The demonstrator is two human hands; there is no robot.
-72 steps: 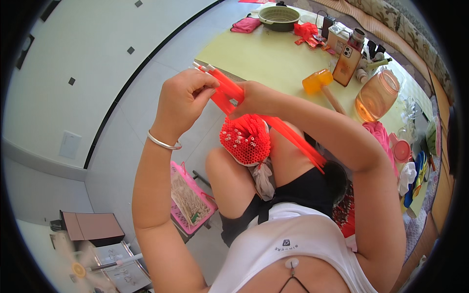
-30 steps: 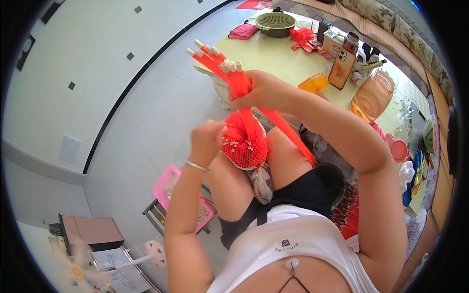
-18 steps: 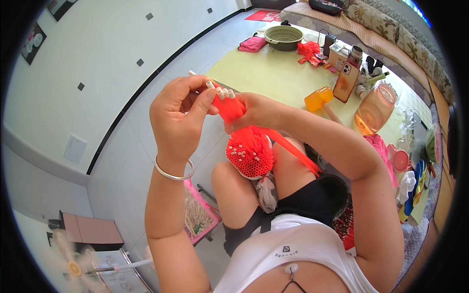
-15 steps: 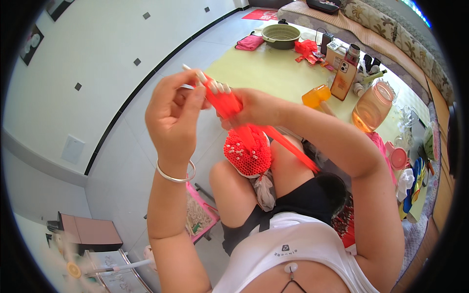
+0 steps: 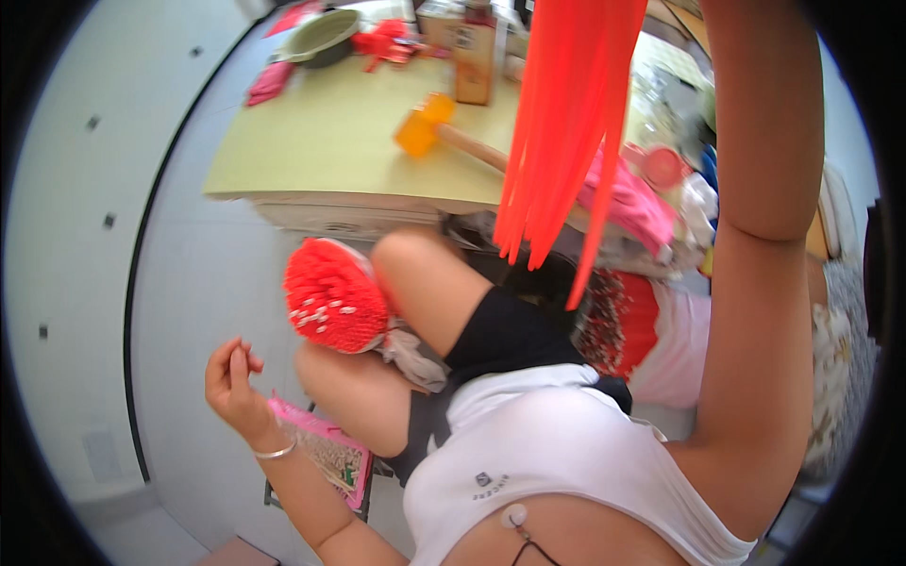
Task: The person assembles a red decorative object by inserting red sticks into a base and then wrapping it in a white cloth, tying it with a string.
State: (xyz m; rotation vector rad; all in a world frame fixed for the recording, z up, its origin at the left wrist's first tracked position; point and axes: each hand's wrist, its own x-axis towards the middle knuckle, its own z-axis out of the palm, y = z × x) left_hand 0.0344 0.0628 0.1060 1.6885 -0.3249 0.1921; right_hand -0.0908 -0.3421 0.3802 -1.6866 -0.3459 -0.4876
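Observation:
My left hand (image 5: 236,387) hovers at the lower left, beside my knee and above a pink basket (image 5: 357,500) of small pale sticks. Its fingers are curled against the thumb; anything between them is too small to make out. Long thin red plastic tubes (image 5: 566,123) hang in a loose bunch at the upper middle, their top ends cut off by the frame. My right forearm is raised along the right side, and its hand lies beyond the top edge. Between my knees rests a packed bundle of red tubes (image 5: 335,292), several with white tips, in a pale plastic wrapping.
A pale yellow-green table (image 5: 321,141) stands ahead. It bears an orange-headed mallet (image 5: 425,124), a green basin (image 5: 326,38), a phone (image 5: 473,61) and a pink cloth (image 5: 628,203). More dark red bunched pieces (image 5: 609,325), blurred, lie right of my lap.
My right arm has swung up, carrying the red tubes up and right. My left hand has left the white-tipped tube ends and dropped to the lower left. The view has turned.

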